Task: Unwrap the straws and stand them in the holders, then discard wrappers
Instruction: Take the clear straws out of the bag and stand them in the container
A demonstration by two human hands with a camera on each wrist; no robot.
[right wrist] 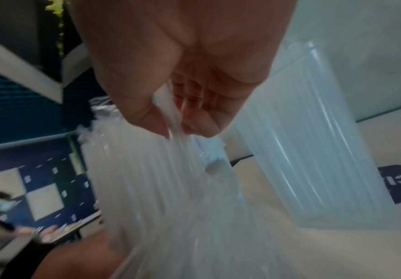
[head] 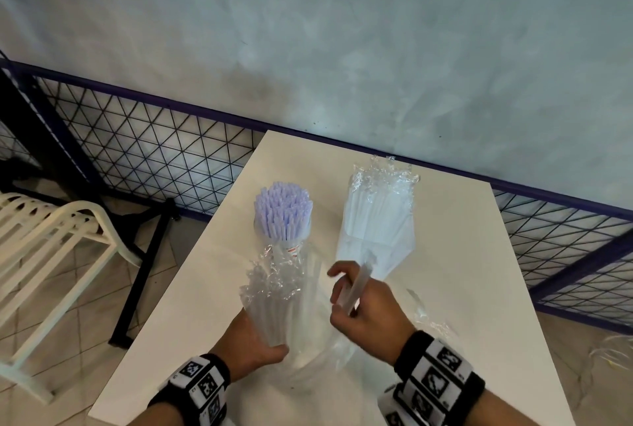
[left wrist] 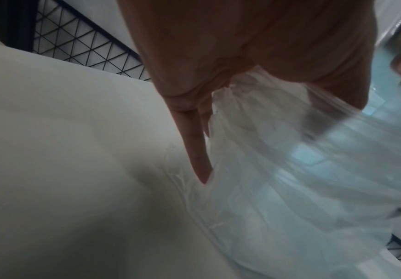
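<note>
Translucent white straws [head: 281, 305] sit bundled in crinkled clear wrapper [head: 263, 275].

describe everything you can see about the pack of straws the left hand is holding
The pack of straws is a bundle of pale, translucent straws in a clear, crinkly plastic wrapper, torn open and ruffled at its far end. It is tilted, its open end pointing away toward the holder of purple straws, over the white table. The left hand grips its near end; loose film trails below. The right hand holds a few straws beside it.
</note>
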